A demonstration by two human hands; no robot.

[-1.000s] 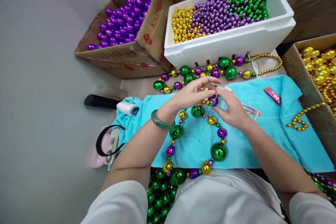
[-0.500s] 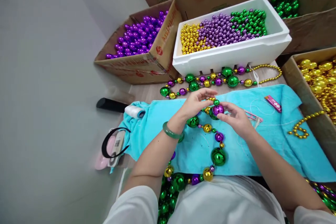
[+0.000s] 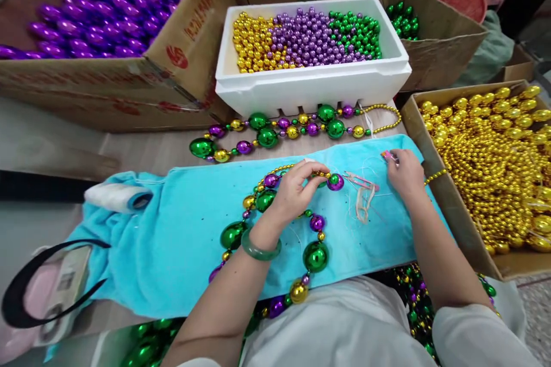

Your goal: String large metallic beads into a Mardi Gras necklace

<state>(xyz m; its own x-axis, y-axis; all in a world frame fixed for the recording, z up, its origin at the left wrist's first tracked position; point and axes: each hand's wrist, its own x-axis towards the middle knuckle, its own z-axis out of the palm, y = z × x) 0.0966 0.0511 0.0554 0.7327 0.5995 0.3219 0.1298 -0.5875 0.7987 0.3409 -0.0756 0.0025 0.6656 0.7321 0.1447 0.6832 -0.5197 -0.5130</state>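
My left hand [image 3: 297,189], with a green bangle on the wrist, pinches the bead necklace [image 3: 314,255] beside a purple bead [image 3: 334,182]. The necklace of green, gold and purple balls lies in a loop on the turquoise towel [image 3: 172,241]. My right hand [image 3: 403,173] is out to the right on the towel, with its fingertips closed round a small pink lighter [image 3: 388,155]. Pink thread snips [image 3: 361,182] and loose clear thread lie between the two hands.
A white foam box [image 3: 310,83] of small gold, purple and green beads stands behind, with a finished necklace [image 3: 279,132] in front of it. Cardboard boxes hold purple beads [image 3: 94,6], gold beads [image 3: 486,149] and green beads [image 3: 402,20]. A white thread spool [image 3: 118,198] lies left.
My right hand has let go of the necklace and moved right to the pink lighter. My left hand still holds the beads. The view has swung to the right.
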